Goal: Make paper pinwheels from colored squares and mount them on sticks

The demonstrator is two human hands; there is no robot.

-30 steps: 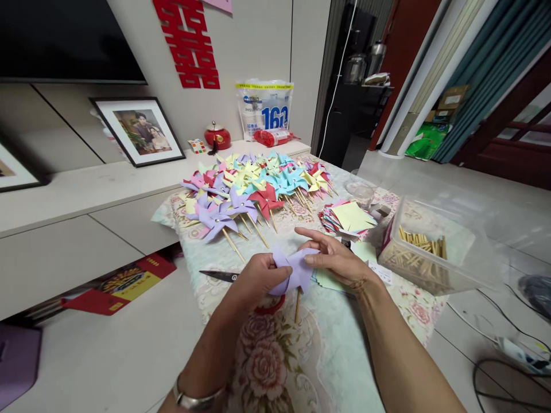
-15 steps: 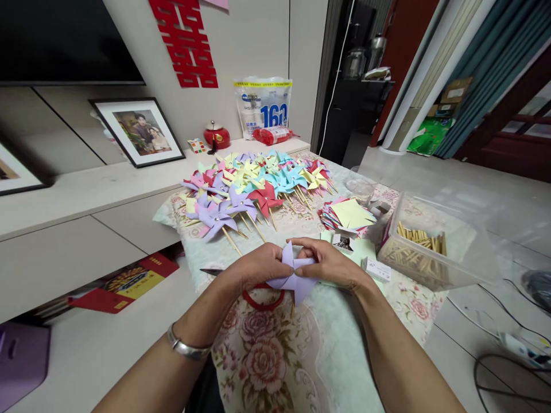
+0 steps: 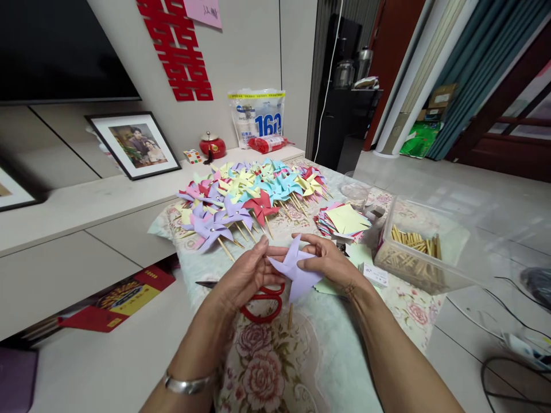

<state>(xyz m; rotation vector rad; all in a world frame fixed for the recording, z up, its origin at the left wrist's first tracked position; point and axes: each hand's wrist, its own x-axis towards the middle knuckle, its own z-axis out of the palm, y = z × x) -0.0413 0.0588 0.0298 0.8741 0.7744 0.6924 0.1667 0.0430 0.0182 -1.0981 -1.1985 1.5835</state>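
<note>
A lilac paper pinwheel (image 3: 297, 276) on a thin wooden stick (image 3: 290, 315) is held in front of me, its blades folded in to the middle. My right hand (image 3: 329, 261) pinches it from the right, thumb on the front of a blade. On its left side, my left hand (image 3: 247, 272) is open, thumb lifted and fingers stretched toward the back of the paper; whether they touch it is hidden. Below that hand lie scissors (image 3: 263, 317) with red handles, their dark blade pointing left.
Several finished pinwheels (image 3: 260, 206) cover the table's far side. Right of my hands are a stack of coloured paper squares (image 3: 348, 221), a small white box (image 3: 373, 275) and a clear plastic bin (image 3: 408, 269) of wooden sticks. A framed photo (image 3: 135, 143) stands on the cabinet.
My left thumb has come off the pinwheel's middle and the left hand has opened and drawn left. My right hand keeps hold of the pinwheel. The view has tilted up slightly.
</note>
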